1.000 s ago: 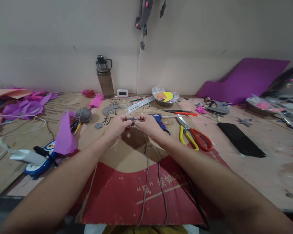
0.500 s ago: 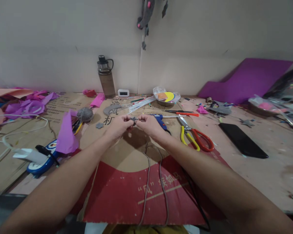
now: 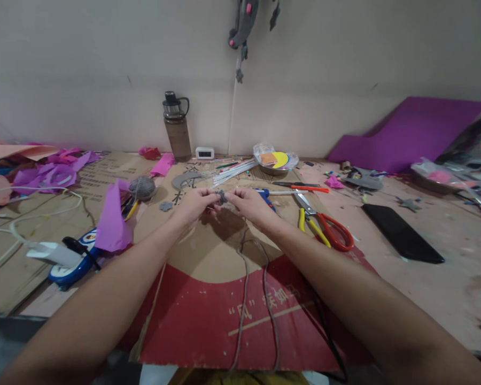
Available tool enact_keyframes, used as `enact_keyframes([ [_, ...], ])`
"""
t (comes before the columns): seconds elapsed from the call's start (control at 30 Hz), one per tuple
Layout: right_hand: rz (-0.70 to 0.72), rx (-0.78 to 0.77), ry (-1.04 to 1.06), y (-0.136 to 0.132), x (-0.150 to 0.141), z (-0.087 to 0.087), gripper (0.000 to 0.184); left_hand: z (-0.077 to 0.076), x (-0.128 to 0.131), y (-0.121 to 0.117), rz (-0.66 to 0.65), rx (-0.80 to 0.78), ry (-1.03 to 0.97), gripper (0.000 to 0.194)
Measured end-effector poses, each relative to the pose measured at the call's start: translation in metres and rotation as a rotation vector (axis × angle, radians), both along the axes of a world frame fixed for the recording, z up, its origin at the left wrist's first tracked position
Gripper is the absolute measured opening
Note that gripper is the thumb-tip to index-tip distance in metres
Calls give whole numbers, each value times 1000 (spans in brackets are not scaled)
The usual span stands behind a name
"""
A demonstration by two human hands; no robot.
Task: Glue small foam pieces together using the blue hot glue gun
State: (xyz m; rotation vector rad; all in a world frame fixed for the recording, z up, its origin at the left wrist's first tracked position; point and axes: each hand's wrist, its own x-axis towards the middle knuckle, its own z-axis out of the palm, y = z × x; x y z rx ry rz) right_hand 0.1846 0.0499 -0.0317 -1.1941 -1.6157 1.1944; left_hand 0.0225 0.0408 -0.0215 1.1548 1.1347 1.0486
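My left hand (image 3: 199,206) and my right hand (image 3: 249,205) meet above the cardboard, fingertips pinched on a small grey felt piece (image 3: 221,197). Its exact outline is partly covered by my fingers. A grey cord (image 3: 243,289) trails from below my right hand down over the red part of the cardboard (image 3: 184,321). Left of my hands lie a small grey felt cutout (image 3: 165,206) and a grey crescent (image 3: 184,181). Just past my right hand is a blue glue gun (image 3: 266,198), partly hidden.
Red-handled scissors (image 3: 336,231) and yellow-handled pliers (image 3: 318,234) lie right, beside a black phone (image 3: 403,233). A grey yarn ball (image 3: 142,188), purple paper (image 3: 113,219) and a blue power strip (image 3: 74,270) are left. A bottle (image 3: 178,131) stands by the wall.
The view has shifted slightly, moving the scene a little to the right. My right fingertips have drawn back slightly from my left, showing more of the grey felt piece.
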Motion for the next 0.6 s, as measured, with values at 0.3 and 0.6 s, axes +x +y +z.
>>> enact_keyframes([
  [0.3, 35, -93, -60, -3, 4, 8, 22, -1, -4, 3, 90, 33, 13, 12],
  [0.6, 48, 4, -194, -3, 14, 9, 25, -4, -7, 8, 163, -28, -118, 15],
])
